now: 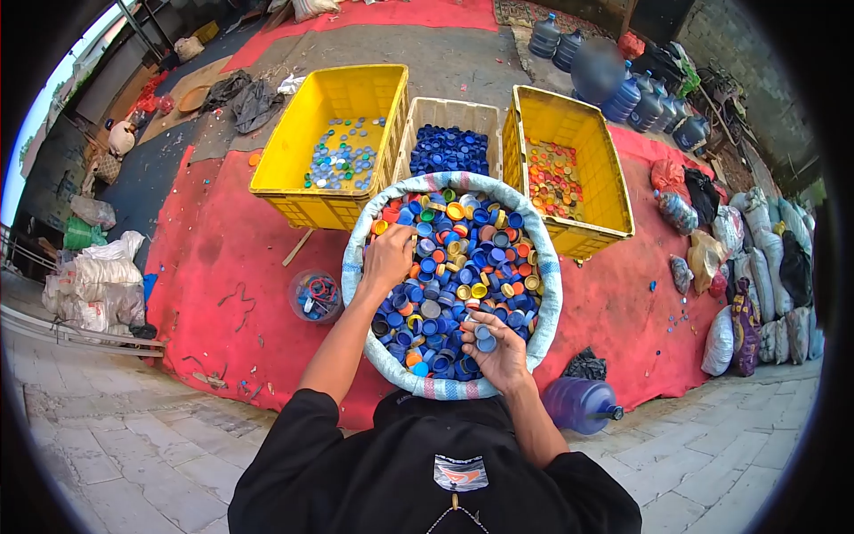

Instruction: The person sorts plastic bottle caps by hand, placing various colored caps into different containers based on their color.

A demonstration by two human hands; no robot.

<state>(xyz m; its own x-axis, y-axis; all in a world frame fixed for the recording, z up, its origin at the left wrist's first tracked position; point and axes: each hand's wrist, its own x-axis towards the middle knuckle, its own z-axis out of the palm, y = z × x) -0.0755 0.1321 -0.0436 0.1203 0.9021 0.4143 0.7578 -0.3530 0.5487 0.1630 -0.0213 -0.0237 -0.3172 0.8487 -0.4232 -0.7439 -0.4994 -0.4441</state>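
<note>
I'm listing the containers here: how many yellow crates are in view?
2: the left yellow crate and the right yellow crate, standing either side of the pale crate. No others show.

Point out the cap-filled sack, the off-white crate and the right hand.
Cap-filled sack [551, 276]: head view, rolled rim, right side.
Off-white crate [456, 113]: head view, inner far wall.
Right hand [502, 359]: head view, middle.

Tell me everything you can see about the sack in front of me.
The sack stands open, its pale blue, woven-looking rim rolled into a thick ring with pink and darker blue stripes. Loose bottle caps fill it, mostly blue, with orange and yellow mixed in. An off-white crate is just beyond. Your left hand touches its caps; your right hand holds pale caps above its near side.
</note>
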